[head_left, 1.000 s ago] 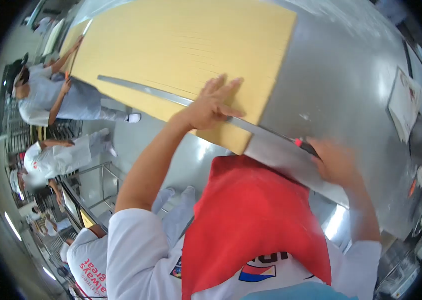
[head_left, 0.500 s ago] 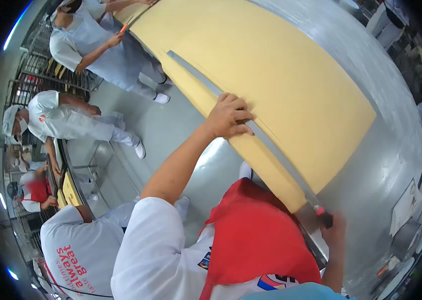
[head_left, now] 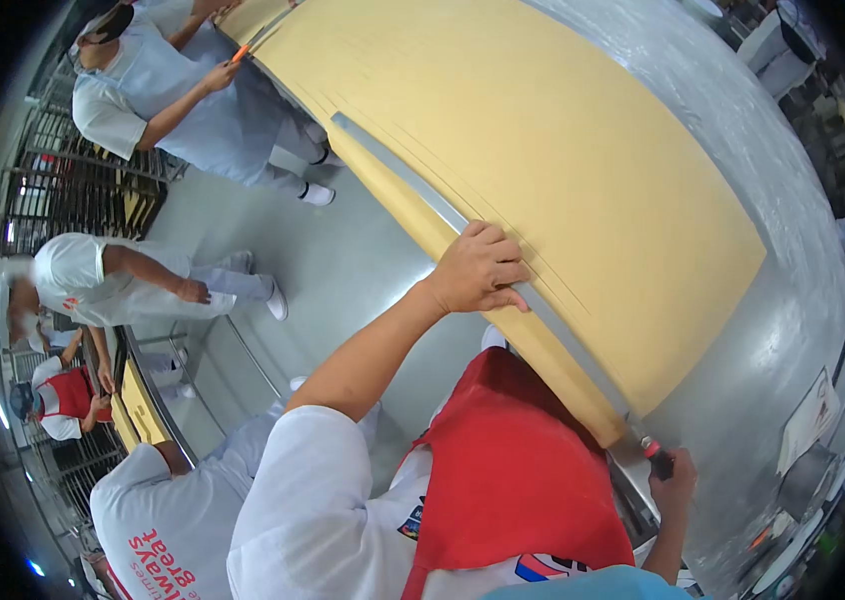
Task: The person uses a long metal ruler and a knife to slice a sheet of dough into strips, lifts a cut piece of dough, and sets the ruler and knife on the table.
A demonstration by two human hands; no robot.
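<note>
A broad, flat yellow sheet (head_left: 583,150), like cake or dough, lies over a metal table (head_left: 713,400). Along its near edge runs a long metal ruler (head_left: 563,335). My left hand (head_left: 483,268) is closed over the ruler around its middle, fingers on the far side and thumb on the near side. My right hand (head_left: 673,485) grips the red-and-black handle of a knife (head_left: 654,452) at the ruler's near end; its blade is barely visible. Thin straight lines mark the sheet beside the ruler. A narrow yellow strip (head_left: 553,365) shows on my side.
Across the sheet's far left end, a co-worker (head_left: 193,100) holds an orange-handled tool (head_left: 242,52). Other people stand left, near racks (head_left: 73,205) and a second table with yellow slabs (head_left: 143,405). Paper (head_left: 809,420) and a metal container (head_left: 809,480) sit at right.
The view has shifted slightly. Ruler and left hand have moved a little toward the sheet's near edge, showing more of the thin lines. A co-worker at left has shifted position.
</note>
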